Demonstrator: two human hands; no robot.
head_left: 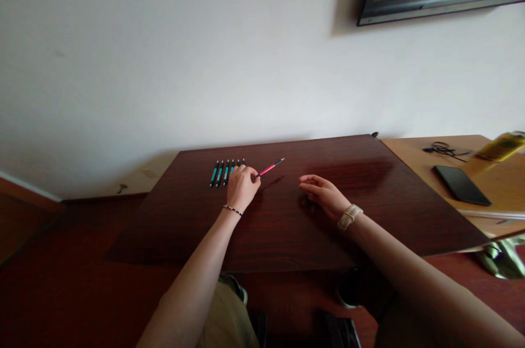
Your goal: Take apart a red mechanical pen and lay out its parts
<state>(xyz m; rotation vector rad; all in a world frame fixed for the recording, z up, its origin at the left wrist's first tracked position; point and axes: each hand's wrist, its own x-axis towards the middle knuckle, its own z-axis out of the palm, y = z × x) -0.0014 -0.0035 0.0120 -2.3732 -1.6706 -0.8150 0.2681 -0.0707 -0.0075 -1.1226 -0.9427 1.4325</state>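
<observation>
We see the left hand (241,186) curled tight around a pink pen (271,168), tip pointing to 2 o'clock, just beside a row of blue pens (223,173) on the dark bench (389,211). The right hand (324,192) rests on the bench, fingers loose, holding nothing.

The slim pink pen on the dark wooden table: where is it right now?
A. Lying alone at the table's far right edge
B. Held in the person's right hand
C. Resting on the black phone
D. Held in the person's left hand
D: the slim pink pen sticks out from the closed fingers of the left hand, beside the row of blue pens; the right hand holds nothing.
</observation>
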